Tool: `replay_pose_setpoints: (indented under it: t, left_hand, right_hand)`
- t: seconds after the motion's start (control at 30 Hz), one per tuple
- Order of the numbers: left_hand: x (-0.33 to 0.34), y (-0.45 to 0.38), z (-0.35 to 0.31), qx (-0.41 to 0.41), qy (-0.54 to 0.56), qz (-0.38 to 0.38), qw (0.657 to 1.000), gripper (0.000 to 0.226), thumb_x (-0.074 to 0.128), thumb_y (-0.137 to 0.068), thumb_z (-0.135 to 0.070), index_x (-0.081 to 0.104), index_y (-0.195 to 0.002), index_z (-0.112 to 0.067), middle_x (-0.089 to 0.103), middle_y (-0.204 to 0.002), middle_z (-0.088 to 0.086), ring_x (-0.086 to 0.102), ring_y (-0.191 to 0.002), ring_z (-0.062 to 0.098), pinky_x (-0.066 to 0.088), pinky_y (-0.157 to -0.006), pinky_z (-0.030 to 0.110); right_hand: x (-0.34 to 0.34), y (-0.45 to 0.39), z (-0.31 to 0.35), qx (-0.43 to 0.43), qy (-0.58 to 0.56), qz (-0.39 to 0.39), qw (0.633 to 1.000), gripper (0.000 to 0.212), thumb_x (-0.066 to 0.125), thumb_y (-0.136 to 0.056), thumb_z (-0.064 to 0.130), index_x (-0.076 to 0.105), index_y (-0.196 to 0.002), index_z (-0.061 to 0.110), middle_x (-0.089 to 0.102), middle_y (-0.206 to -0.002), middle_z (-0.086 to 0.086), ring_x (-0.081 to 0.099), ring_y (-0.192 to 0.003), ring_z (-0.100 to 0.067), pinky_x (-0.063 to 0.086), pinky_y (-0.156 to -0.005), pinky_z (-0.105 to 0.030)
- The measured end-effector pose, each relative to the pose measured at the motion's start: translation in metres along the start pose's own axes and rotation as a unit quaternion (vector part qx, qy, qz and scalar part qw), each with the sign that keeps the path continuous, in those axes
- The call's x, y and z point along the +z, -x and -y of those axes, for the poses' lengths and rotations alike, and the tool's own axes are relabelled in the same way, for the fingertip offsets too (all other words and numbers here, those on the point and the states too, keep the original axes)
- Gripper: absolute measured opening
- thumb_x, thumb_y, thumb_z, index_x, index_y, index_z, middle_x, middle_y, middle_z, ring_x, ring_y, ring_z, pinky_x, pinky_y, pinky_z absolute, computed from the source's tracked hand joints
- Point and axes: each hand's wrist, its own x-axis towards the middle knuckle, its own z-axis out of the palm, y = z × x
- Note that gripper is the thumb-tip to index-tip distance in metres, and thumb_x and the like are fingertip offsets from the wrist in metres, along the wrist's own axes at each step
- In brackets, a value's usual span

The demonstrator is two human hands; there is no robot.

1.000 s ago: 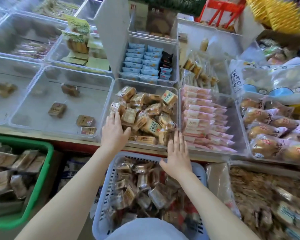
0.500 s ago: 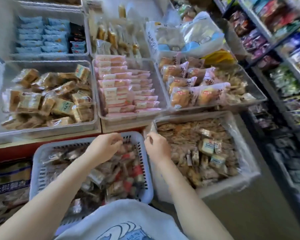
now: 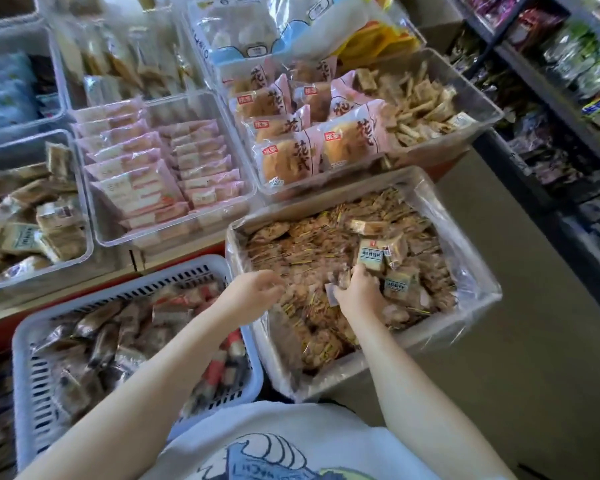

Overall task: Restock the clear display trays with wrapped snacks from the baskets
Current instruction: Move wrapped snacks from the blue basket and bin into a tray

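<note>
While right hand [image 3: 355, 292] grips wrapped snacks [image 3: 340, 280], left hand [image 3: 253, 292] hovers curled, empty.

Bright, even daylight with soft shadows, motion blur at the left edge, wide-angle bending at borders.

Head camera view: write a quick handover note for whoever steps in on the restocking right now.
Right hand: grips a few wrapped snacks inside the plastic-lined crate.
Left hand: fingers curled, over the crate's near-left corner; what it holds, if anything, cannot be told.
White slotted basket: left of the crate, full of wrapped snacks.
Done: pink-wrapper tray and bun tray look well stocked.
Left: lift the grabbed handful to its matching clear tray; which one cannot be told yet.
</note>
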Motion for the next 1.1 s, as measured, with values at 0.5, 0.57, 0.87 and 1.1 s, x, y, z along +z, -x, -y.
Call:
replay_pose_setpoints:
  t: [0.5,0.57,0.87,1.1]
  left_hand:
    - [-0.027,0.043,0.008,0.243,-0.142,-0.208,0.937,0.077,0.076,-0.081,-0.032,0.039,-0.147,-0.037,0.036,-0.152,-0.001,0.038,-0.135,0.024,0.040,-0.101,0.035]
    - [-0.043,0.052,0.016,0.254,-0.145,-0.235,0.927,0.066,0.080,-0.079,-0.028,0.052,-0.138,-0.031,0.046,-0.146,0.001,0.043,-0.133,0.026,0.041,-0.104,0.039]
    - [-0.141,0.104,0.120,-0.092,0.408,-0.266,0.868,0.032,0.067,-0.091,-0.047,0.073,-0.087,-0.016,0.076,-0.084,0.010,0.071,-0.071,0.018,0.054,-0.063,0.028]
    - [-0.209,0.129,0.230,-0.168,0.484,-0.324,0.795,0.032,0.070,-0.084,-0.051,0.078,-0.091,-0.021,0.077,-0.091,0.005,0.073,-0.089,0.025,0.059,-0.082,0.039]
  right_hand:
    - [-0.068,0.055,0.083,0.029,-0.588,0.283,0.757,0.015,0.047,-0.095,0.020,0.057,-0.100,0.009,0.058,-0.078,-0.016,0.052,-0.057,-0.021,0.037,-0.049,-0.029]
    - [-0.068,0.070,0.109,-0.021,-0.555,0.327,0.765,0.018,0.047,-0.096,0.023,0.058,-0.100,0.009,0.054,-0.080,-0.017,0.049,-0.058,-0.020,0.037,-0.049,-0.028]
    - [-0.035,0.130,0.230,-0.097,-0.396,0.286,0.867,0.028,0.048,-0.102,0.033,0.063,-0.098,0.009,0.064,-0.073,-0.006,0.059,-0.060,-0.020,0.051,-0.061,-0.037]
    - [0.034,0.154,0.351,-0.396,-0.108,0.107,0.906,0.048,0.048,-0.101,0.032,0.040,-0.146,0.019,0.040,-0.149,-0.004,0.037,-0.139,-0.021,0.035,-0.111,-0.037]
